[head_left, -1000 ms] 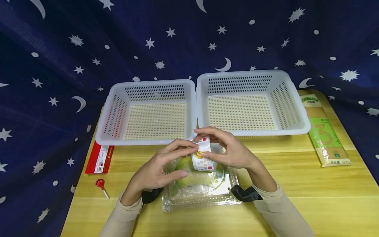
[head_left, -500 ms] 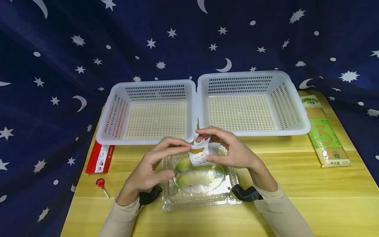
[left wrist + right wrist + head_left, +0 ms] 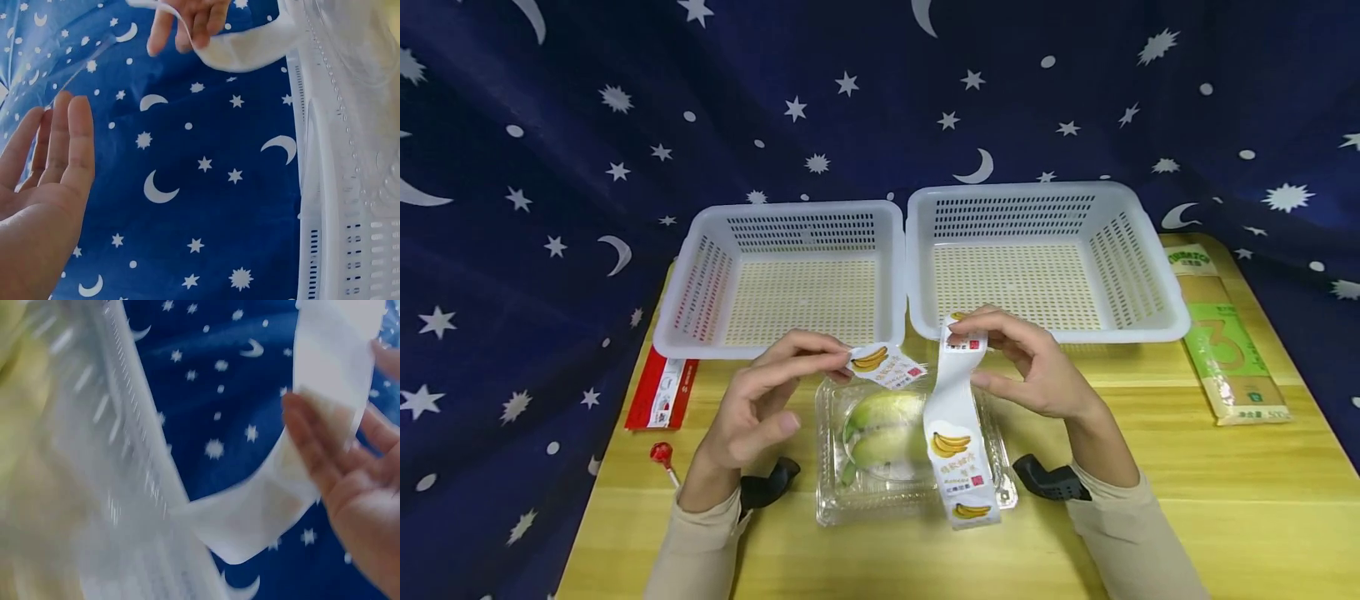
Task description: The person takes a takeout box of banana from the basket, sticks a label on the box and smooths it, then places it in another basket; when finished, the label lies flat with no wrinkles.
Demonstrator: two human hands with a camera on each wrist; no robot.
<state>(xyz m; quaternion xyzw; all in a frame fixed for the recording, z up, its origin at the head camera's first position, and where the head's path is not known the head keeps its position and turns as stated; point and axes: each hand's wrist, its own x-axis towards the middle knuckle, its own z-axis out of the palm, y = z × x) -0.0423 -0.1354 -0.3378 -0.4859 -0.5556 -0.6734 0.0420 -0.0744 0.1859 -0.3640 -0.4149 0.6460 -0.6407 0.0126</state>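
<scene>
In the head view, my left hand (image 3: 756, 400) pinches a single banana label (image 3: 880, 365) between thumb or fingers at its left end; which fingertips hold it is partly hidden. The left wrist view shows this label edge-on as a thin sheet (image 3: 84, 67) off the fingertips. My right hand (image 3: 1033, 367) holds a white strip of banana labels (image 3: 955, 400) near its top, and the strip hangs down in a curve. Beneath both lies a clear plastic clamshell box (image 3: 842, 512) with greenish-yellow fruit (image 3: 887, 429) inside. The label looks apart from the strip.
Two white perforated baskets (image 3: 790, 354) (image 3: 1045, 336) stand side by side behind the box. On the left lie a red packet (image 3: 651, 392) and a red lollipop (image 3: 662, 454). A green-and-tan food packet (image 3: 1232, 342) lies at the right. A starry blue cloth (image 3: 880, 83) hangs behind.
My hands have moved apart, left hand leftward with one label, right hand rightward with the strip. The strip now hangs unrolled over the box's right side.
</scene>
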